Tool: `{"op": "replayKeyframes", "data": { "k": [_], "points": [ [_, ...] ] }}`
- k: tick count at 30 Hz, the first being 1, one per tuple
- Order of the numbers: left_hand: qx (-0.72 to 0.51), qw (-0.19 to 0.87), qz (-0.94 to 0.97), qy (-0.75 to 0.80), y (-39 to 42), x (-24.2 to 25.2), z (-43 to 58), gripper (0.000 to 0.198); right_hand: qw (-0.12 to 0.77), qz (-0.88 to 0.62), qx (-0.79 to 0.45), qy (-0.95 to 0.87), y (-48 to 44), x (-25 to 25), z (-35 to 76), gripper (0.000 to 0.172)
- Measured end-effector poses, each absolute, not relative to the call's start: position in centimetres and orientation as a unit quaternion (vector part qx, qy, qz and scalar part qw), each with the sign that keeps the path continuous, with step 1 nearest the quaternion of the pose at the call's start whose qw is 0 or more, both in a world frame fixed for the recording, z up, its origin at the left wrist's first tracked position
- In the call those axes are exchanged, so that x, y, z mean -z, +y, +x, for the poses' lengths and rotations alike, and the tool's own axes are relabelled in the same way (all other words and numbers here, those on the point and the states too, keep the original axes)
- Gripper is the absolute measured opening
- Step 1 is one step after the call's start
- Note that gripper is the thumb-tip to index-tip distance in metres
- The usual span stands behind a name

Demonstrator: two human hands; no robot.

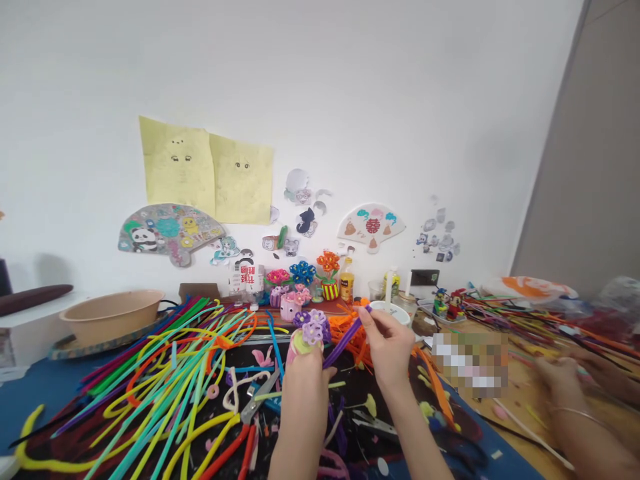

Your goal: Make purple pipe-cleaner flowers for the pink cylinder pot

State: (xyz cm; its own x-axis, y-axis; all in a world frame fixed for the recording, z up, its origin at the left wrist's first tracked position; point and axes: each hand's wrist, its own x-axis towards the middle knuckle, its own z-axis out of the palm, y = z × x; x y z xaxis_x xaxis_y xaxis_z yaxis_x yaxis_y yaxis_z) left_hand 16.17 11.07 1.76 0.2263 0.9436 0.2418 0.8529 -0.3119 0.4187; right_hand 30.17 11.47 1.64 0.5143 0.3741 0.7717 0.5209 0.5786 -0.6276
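Observation:
My left hand [306, 373] is closed around a small bouquet of purple pipe-cleaner flowers [314, 327]. Some light green and pink fuzzy material shows just above its fingers. A purple pipe cleaner [345, 343] stretches from beside that hand up to my right hand [393, 347], which pinches its upper end between thumb and fingers. Behind the strip lies a heap of orange pipe cleaners [350, 330]. Red-handled scissors [250, 407] rest on the table left of my left forearm.
Long pipe cleaners [165, 380] in many colours cover the left side. A beige basin [110, 313] stands behind them. Potted pipe-cleaner flowers [330, 273] and a yellow bottle [347, 280] line the wall. At right, another person's hands [565, 380] work above the wooden tabletop.

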Motion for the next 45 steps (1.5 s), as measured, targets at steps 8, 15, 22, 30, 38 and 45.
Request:
{"op": "replayKeyframes", "data": {
  "k": [8,15,22,30,38,45],
  "points": [
    [-0.225,0.086,0.764,0.599,10.5,-2.1,16.0,0.014,0.739,-0.460,0.062,-0.488,11.5,-1.6,30.2,0.034],
    [-0.226,0.049,0.767,0.598,10.5,-1.7,16.0,0.015,0.743,-0.472,0.083,-0.467,11.8,-1.2,30.2,0.039],
    [-0.223,0.027,0.782,0.582,10.4,-1.6,16.1,0.018,0.757,-0.468,0.066,-0.452,11.6,-1.4,30.1,0.040],
    [-0.224,0.017,0.787,0.574,10.5,-1.5,16.2,0.021,0.755,-0.468,0.075,-0.453,11.3,-1.6,29.9,0.039],
    [-0.244,0.004,0.792,0.559,10.7,-1.0,16.1,0.016,0.759,-0.475,0.070,-0.440,11.4,-1.7,30.1,0.039],
    [-0.330,-0.056,0.796,0.504,10.6,0.0,16.2,0.010,0.752,-0.482,0.004,-0.449,11.4,-1.8,30.1,0.039]
  ]
}}
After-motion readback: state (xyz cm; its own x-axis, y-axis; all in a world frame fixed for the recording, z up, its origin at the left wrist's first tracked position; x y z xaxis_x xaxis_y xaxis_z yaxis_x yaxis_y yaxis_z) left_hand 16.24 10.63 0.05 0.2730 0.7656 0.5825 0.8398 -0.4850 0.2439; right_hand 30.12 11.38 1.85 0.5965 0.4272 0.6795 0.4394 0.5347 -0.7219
